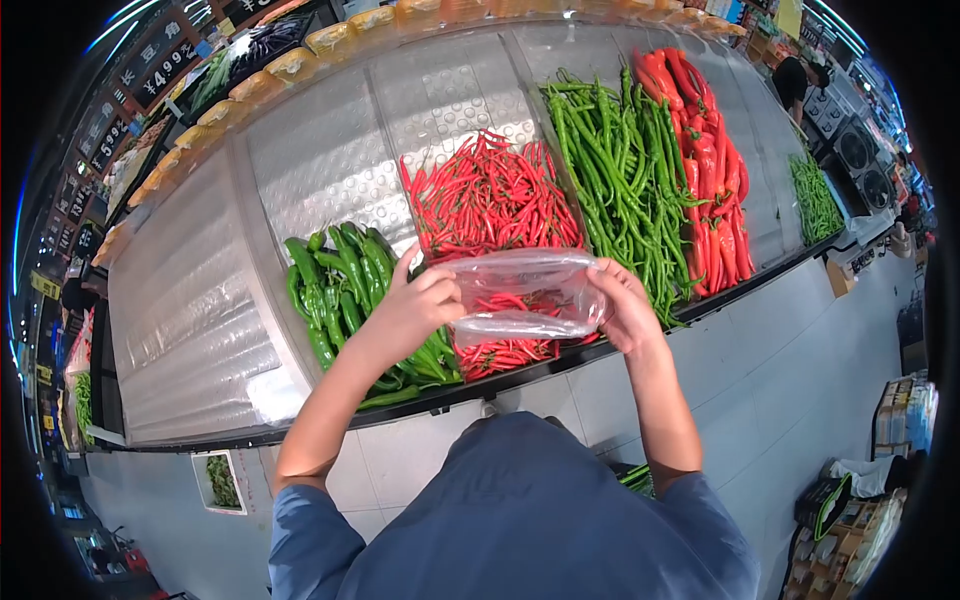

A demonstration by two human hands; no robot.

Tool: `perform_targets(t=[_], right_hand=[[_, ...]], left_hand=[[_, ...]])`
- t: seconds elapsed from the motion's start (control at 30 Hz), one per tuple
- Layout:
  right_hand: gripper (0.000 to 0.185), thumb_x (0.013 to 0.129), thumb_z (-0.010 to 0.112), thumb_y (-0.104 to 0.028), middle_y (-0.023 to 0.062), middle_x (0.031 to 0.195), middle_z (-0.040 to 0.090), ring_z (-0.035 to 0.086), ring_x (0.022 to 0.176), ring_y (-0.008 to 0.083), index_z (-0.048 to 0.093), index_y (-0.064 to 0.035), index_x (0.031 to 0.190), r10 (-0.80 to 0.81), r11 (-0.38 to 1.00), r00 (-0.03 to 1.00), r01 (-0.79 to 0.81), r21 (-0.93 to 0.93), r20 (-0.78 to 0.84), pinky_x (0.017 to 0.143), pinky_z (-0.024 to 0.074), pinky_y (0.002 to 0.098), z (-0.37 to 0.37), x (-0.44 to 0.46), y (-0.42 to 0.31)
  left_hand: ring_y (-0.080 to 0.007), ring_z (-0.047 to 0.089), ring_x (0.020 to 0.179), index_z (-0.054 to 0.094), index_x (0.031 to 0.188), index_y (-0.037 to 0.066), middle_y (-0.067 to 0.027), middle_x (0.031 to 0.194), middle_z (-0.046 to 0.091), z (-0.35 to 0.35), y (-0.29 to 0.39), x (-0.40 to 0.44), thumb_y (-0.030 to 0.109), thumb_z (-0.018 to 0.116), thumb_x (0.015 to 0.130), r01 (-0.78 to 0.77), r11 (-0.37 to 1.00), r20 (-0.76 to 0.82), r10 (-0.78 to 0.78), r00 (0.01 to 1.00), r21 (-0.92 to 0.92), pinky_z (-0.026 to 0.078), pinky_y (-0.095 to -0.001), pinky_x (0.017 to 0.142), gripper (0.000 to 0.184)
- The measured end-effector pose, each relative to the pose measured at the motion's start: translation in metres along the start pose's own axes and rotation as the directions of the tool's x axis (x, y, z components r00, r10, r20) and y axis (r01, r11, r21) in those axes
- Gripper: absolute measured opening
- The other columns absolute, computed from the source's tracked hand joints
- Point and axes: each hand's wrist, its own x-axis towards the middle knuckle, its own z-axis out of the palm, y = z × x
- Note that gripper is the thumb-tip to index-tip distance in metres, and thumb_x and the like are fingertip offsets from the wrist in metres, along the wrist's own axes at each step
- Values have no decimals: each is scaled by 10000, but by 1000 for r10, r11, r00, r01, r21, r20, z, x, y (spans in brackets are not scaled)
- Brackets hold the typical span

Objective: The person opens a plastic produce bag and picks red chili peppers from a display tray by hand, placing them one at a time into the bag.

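A clear plastic bag [530, 268] is stretched between my two hands, its mouth spread wide, above the heap of small red chilies [490, 195]. Fingers of my left hand [418, 305] close on the bag's left edge. At the other end, my right hand [625, 300] pinches the rim between thumb and fingers. Red chilies show through the film; whether any lie inside the bag I cannot tell. Dark green peppers [345, 265] lie beside and beneath my left hand. Long green chilies [620, 170] are just beyond my right hand.
Large red peppers [712, 170] fill the section to the right on the sloped metal display [310, 130]. Yellowish packages [290, 65] line its far edge. A white box of greens [219, 482] stands on the floor at left. Another person [795, 80] is at the far right.
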Motion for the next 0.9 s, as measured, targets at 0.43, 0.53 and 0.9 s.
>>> perform_targets(t=[0.43, 0.53, 0.9], right_hand=[[234, 1055, 586, -85, 5, 750, 543, 500, 556, 93, 482, -53, 1262, -331, 921, 944, 321, -219, -7, 503, 431, 252, -13, 17, 110], [155, 1060, 578, -84, -11, 788, 572, 518, 620, 67, 553, -40, 1206, -308, 920, 951, 301, -250, 13, 530, 425, 235, -22, 30, 118], [191, 1011, 612, -70, 4, 952, 683, 599, 793, 62, 657, -6, 1186, -244, 649, 969, 133, -749, -39, 716, 497, 238, -64, 51, 120]], left_hand=[[-301, 586, 1277, 745, 1120, 97, -87, 1266, 674, 93, 64, 3, 302, 748, 892, 120, 864, -2, -139, 990, -489, 357, -564, 1152, 307], [-339, 572, 1288, 693, 1233, 95, -123, 1334, 626, 124, 61, 21, 226, 754, 887, 338, 712, 174, -296, 939, -615, 447, -529, 1087, 375], [-465, 405, 1391, 538, 1482, 132, -240, 1556, 392, 134, 38, 14, 333, 818, 800, 263, 888, 129, -231, 964, -378, 364, -565, 1136, 765]])
